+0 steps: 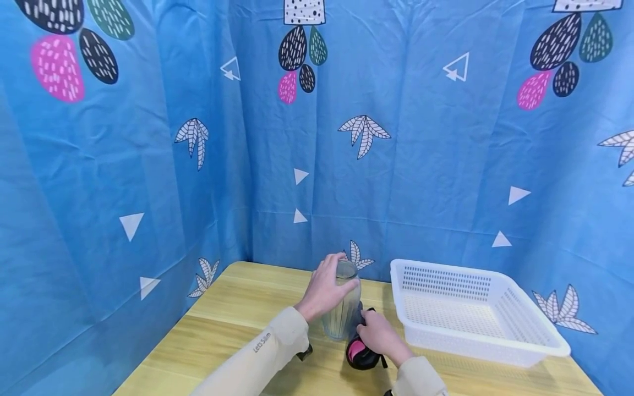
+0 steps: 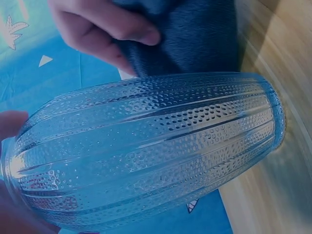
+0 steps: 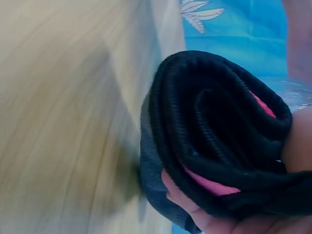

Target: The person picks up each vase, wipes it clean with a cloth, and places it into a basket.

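A ribbed clear glass vase (image 1: 340, 319) stands upright on the wooden table, its dimpled side filling the left wrist view. My left hand (image 1: 326, 290) grips it near the mouth, with fingers and thumb spread round the upper part. Just to the right of the vase, my right hand (image 1: 380, 333) holds a rolled dark cloth item (image 1: 365, 358) with pink on its inner side. In the right wrist view the rolled layers of this cloth (image 3: 163, 102) face the camera, with fingers curled under it. The dark cloth (image 2: 200, 39) is close beside the glass.
A white perforated plastic basket (image 1: 411, 333) stands at the right of the table (image 1: 247, 313). Blue patterned curtains (image 1: 346, 187) hang behind the table and along its left side.
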### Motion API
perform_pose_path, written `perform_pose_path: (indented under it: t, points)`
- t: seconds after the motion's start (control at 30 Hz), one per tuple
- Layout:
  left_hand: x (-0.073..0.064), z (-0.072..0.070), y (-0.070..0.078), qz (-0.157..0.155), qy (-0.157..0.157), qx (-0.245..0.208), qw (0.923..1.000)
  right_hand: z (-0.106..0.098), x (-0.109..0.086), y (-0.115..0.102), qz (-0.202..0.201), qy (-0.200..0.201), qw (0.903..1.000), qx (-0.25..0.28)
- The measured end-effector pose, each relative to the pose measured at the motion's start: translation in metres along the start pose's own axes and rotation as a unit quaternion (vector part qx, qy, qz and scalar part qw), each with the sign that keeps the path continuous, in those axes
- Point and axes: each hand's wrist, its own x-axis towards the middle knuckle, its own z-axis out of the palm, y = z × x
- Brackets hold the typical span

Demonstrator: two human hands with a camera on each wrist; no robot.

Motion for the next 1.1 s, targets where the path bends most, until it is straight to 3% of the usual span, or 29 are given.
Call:
perform_pose_path:
  t: [0.37,0.7,0.9,1.1]
  points:
    - [-0.001,0.001,-0.001,-0.013,0.004,-0.031,0.9994,-0.03,-0.013,-0.02,0.001,0.086,0.9949,0.052]
    - [0.001,-0.002,0.0,-0.007,0.006,-0.013,0.9999,-0.047,-0.021,-0.038,-0.018,0.169,0.9847,0.038]
    - [0.002,-0.002,0.001,0.0,0.004,-0.013,0.9999,-0.042,-0.017,-0.037,-0.008,0.125,0.9914,0.039]
    - [0.001,0.0,0.002,-0.001,0.0,-0.021,0.9998,-0.028,-0.011,-0.024,0.012,0.076,0.997,-0.009]
